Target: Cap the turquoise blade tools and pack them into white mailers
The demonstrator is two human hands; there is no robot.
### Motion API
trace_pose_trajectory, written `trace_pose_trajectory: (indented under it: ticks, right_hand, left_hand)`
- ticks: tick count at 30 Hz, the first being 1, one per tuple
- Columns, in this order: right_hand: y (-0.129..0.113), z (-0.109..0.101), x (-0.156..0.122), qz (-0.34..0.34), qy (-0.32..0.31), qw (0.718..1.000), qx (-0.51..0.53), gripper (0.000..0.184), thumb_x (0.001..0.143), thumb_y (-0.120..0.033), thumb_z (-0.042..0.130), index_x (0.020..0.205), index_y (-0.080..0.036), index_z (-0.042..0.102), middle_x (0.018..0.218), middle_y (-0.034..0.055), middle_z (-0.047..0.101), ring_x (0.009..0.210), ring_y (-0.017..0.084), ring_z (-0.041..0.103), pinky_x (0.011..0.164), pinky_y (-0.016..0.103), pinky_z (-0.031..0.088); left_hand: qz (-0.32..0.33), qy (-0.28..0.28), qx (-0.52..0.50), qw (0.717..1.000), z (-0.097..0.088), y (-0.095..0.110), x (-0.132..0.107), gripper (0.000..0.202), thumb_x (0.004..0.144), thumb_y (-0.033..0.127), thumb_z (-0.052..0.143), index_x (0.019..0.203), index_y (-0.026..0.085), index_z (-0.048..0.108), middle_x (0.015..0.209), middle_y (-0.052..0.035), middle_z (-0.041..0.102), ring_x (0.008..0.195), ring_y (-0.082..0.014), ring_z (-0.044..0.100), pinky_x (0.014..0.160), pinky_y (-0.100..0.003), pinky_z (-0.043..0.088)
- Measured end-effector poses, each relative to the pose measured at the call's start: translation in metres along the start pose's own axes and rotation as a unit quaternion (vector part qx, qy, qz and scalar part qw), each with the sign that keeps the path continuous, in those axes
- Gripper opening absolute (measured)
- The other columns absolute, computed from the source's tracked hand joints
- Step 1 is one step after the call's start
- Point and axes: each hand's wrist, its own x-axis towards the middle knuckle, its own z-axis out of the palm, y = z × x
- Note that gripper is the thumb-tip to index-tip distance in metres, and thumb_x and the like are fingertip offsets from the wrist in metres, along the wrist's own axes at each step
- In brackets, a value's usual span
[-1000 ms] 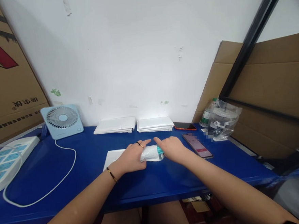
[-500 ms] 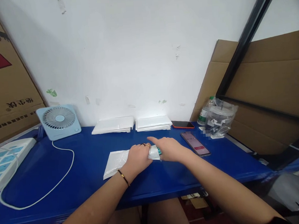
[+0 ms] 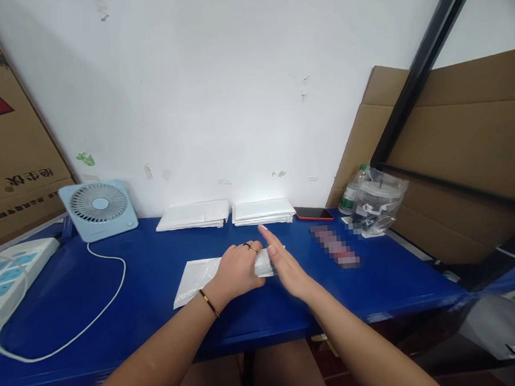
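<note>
A flat white plastic mailer bag lies slanted on the blue table. My left hand is wrapped round its right part, fingers closed over it from above. A crinkled, see-through end of the bag shows between my two hands; whatever is inside cannot be made out. My right hand stands on edge at that end, fingers stretched out and palm facing the bag. The palm is at or against the bag's end; I cannot tell whether it presses.
Two stacks of white mailers, a left stack and a right stack, lie by the wall. A blue fan and a power strip are left. A red-edged phone, a blurred phone, and a bagged cup are right.
My right hand has turned from gripping the bag's end, index finger pointing, to a flat upright palm. The teal items seen at that end no longer show. My left hand keeps its grip.
</note>
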Motion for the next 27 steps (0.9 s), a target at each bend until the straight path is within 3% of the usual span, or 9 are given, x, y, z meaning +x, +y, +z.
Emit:
trace_pose_trajectory:
  ticks: [4,8,11,14,17,22,25,27]
  right_hand:
    - [0.008,-0.006,0.0,0.055,0.109,0.987,0.104,0.06,0.092,-0.055,0.008,0.144,-0.027,0.02,0.151,0.0001,0.02,0.138,0.017,0.018,0.112,0.04,0.018]
    - [0.008,0.006,-0.005,0.079,0.055,0.989,0.115,0.063,0.091,-0.057,0.007,0.144,-0.026,0.021,0.15,0.001,0.023,0.138,0.018,0.018,0.112,0.043,0.016]
    - [0.001,0.008,-0.009,0.053,0.007,0.996,0.065,0.058,0.092,-0.057,0.012,0.142,-0.031,0.024,0.15,-0.0026,0.021,0.139,0.019,0.01,0.113,0.047,0.003]
    - [-0.001,-0.002,-0.01,0.041,0.041,0.998,0.031,0.056,0.092,-0.056,0.012,0.14,-0.033,0.028,0.151,-0.0049,0.016,0.14,0.018,0.006,0.112,0.049,0.0]
    - [0.001,-0.006,-0.009,0.054,0.097,0.991,0.068,0.058,0.092,-0.055,0.007,0.143,-0.03,0.022,0.152,-0.0034,0.01,0.14,0.016,0.004,0.113,0.044,0.005]
    - [0.006,0.008,-0.009,0.081,-0.006,0.974,0.213,0.057,0.093,-0.051,0.007,0.145,-0.027,0.015,0.149,0.0039,0.024,0.135,0.017,0.027,0.108,0.04,0.025]
    - [0.014,0.002,-0.011,0.08,0.033,0.986,0.141,0.051,0.093,-0.041,0.029,0.141,-0.028,0.026,0.144,0.005,0.035,0.131,0.019,0.033,0.105,0.04,0.031]
    - [0.021,-0.009,-0.014,0.077,0.022,0.994,0.069,0.046,0.086,-0.029,0.042,0.132,-0.026,0.043,0.135,0.0053,0.046,0.12,0.02,0.046,0.098,0.038,0.038]
  left_hand:
    - [0.016,0.0,-0.003,1.0,-0.001,0.0,0.0,0.04,0.062,0.031,0.064,0.097,0.022,0.048,0.096,-0.0042,0.061,0.087,-0.0246,0.059,0.07,-0.034,0.041]
    - [0.01,0.002,-0.005,1.0,0.003,0.003,0.001,0.037,0.063,0.029,0.061,0.096,0.02,0.048,0.096,-0.0057,0.061,0.088,-0.0245,0.058,0.071,-0.033,0.04]
    - [0.009,0.001,-0.006,1.0,0.007,0.002,0.001,0.041,0.063,0.028,0.061,0.101,0.02,0.047,0.099,-0.0066,0.06,0.09,-0.0252,0.058,0.073,-0.034,0.04]
    - [0.003,0.003,-0.01,1.0,0.006,0.0,0.0,0.04,0.065,0.028,0.06,0.102,0.021,0.047,0.099,-0.0061,0.06,0.09,-0.0251,0.058,0.073,-0.034,0.039]
    - [0.001,0.0,-0.016,1.0,0.003,0.002,0.001,0.039,0.066,0.028,0.06,0.102,0.021,0.047,0.101,-0.0055,0.06,0.089,-0.0246,0.058,0.073,-0.034,0.04]
    - [0.018,-0.022,-0.031,0.999,0.004,0.006,0.001,0.052,0.063,0.03,0.063,0.112,0.02,0.046,0.105,-0.0074,0.059,0.096,-0.026,0.056,0.079,-0.034,0.039]
    - [0.082,-0.042,-0.054,0.994,0.003,-0.003,-0.004,0.058,0.063,0.031,0.066,0.117,0.022,0.045,0.112,-0.0065,0.057,0.104,-0.0253,0.053,0.09,-0.036,0.036]
    - [0.147,-0.059,-0.07,0.985,-0.001,-0.012,-0.01,0.065,0.065,0.027,0.066,0.125,0.028,0.041,0.123,-0.004,0.053,0.115,-0.0239,0.047,0.1,-0.038,0.028]
